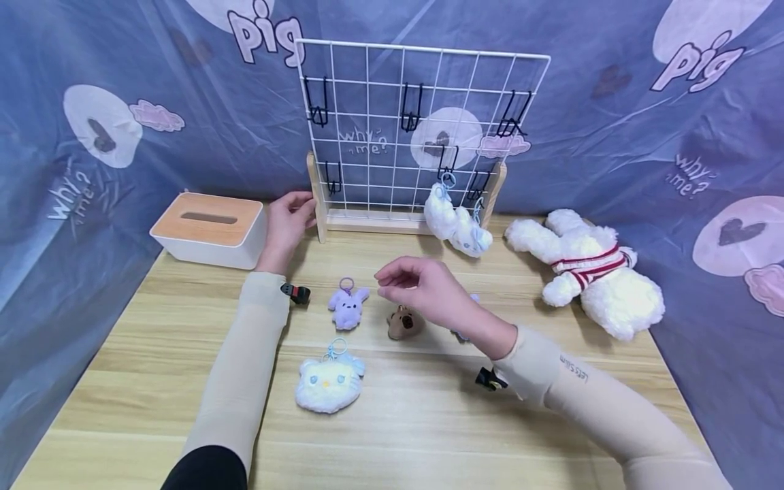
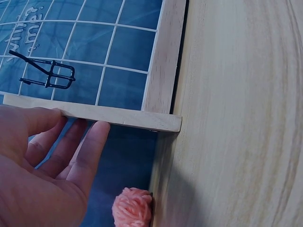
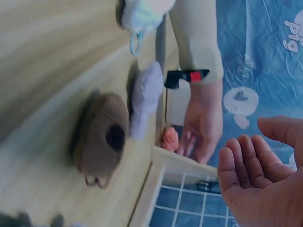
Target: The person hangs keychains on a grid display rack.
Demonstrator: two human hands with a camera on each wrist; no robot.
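Note:
My left hand point(image 1: 286, 224) touches the outer side of the white grid rack's wooden upright point(image 2: 132, 119) with its fingertips. In the head view, my right hand point(image 1: 431, 291) hovers above the table with loosely bent fingers and holds nothing. Below it lies a brown plush keychain point(image 1: 401, 324) with a dark nose. Left of that is a purple bunny keychain point(image 1: 347, 309). A white cat-face keychain point(image 1: 329, 386) with a blue ring lies nearer the front. Another small bluish-purple item is mostly hidden behind my right wrist. White plush keychains point(image 1: 450, 221) hang at the rack's lower right.
Black hooks point(image 1: 412, 109) are spread over the grid point(image 1: 386, 156). A tissue box point(image 1: 208, 255) with a wooden lid stands at left. At right lies a white plush toy point(image 1: 621, 299) in a striped sweater. A coral yarn ball point(image 2: 132, 208) sits beside the rack's foot.

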